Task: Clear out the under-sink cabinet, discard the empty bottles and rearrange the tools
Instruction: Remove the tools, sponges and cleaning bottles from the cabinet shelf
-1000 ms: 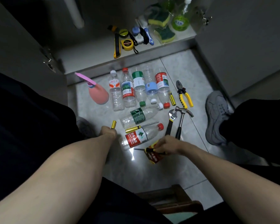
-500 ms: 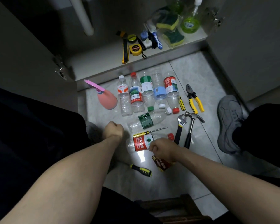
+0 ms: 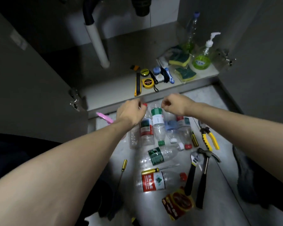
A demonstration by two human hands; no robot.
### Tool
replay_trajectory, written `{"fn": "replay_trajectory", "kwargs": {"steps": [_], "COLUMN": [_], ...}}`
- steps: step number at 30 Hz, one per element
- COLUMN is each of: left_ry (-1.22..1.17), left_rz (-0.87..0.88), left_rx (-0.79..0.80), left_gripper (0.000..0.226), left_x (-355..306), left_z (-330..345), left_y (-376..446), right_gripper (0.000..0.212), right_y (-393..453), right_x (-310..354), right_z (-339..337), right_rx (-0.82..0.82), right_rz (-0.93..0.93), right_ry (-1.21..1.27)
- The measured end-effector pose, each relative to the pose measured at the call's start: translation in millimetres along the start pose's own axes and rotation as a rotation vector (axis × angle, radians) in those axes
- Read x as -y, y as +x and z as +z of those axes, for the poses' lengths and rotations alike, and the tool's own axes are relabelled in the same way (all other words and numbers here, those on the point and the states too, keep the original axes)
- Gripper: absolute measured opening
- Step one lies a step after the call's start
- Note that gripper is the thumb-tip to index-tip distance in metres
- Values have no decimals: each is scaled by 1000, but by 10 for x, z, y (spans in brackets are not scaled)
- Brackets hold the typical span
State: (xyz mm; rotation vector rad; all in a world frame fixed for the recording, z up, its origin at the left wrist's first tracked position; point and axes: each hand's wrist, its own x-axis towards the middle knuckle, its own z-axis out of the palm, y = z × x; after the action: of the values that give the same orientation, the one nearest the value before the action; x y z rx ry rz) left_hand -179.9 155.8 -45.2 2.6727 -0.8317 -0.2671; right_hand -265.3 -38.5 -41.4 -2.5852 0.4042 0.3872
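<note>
Several empty plastic bottles (image 3: 158, 126) lie side by side on the tiled floor in front of the open cabinet. My left hand (image 3: 131, 112) hovers over the leftmost ones, fingers curled down beside a red cap (image 3: 145, 104); whether it grips one is hidden. My right hand (image 3: 173, 103) is a loose fist above the right bottles, with nothing visible in it. Nearer me lie a green-label bottle (image 3: 158, 155), a red-label bottle (image 3: 153, 181), two yellow-handled screwdrivers (image 3: 149, 170) (image 3: 124, 163), a wrench (image 3: 192, 175), a hammer (image 3: 204, 176) and pliers (image 3: 208, 137).
On the cabinet floor (image 3: 114, 88) are a utility knife (image 3: 138, 85), tape measure (image 3: 147, 82), sponges (image 3: 180, 59), a soap dispenser (image 3: 201, 61) and a white drain pipe (image 3: 98, 44). A pink spray bottle (image 3: 104, 117) lies left, a red packet (image 3: 178, 203) near me, my shoe (image 3: 245, 168) right.
My right hand let go of a screwdriver near the packet. Both hands then moved forward from the near bottles to the far row by the cabinet edge, and my view tilted up.
</note>
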Motion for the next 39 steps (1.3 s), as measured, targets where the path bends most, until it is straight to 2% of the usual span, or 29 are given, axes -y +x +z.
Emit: {"fn": "replay_trajectory", "kwargs": {"steps": [4,6,10,15,21,24,29,32,36,39], "left_ry": [114,128,81,-50,-65,-101,-166,-286,-407,-381], "left_rz": [-21,-68,-161,-224,-239,-269,-426,-477,-382,-286], "left_rx": [54,111,145,122,106,134,125,56,-92,-137], "left_gripper": [17,22,25,30,44,39,29,42,28,23], "left_x": [90,186,409,575,518,469,398,329,243,205], "left_z": [-228,-237,-34,346,580,610,621,593,485,379], "left_y": [572,837,1242,1617,1848,1909,1946,1871,1573,1202], "right_gripper": [20,28,42,54,51,53,58,62,61,61], "right_y": [480,705,1137,1589,1957,1977,1787,1547,1137,796], "right_x": [92,116,137,149,124,95,9,-80,-212,-324], "right_z": [-347,-391,-266,14,118,136,122,93,136,247], "right_rx": [-18,-38,-102,-154,-127,-151,-352,-455,-547,-522], "right_rz": [32,52,56,2,23,43,36,42,43,85], "right_ry": [-142,-166,-102,-152,-252,-238,-61,197,350,360]}}
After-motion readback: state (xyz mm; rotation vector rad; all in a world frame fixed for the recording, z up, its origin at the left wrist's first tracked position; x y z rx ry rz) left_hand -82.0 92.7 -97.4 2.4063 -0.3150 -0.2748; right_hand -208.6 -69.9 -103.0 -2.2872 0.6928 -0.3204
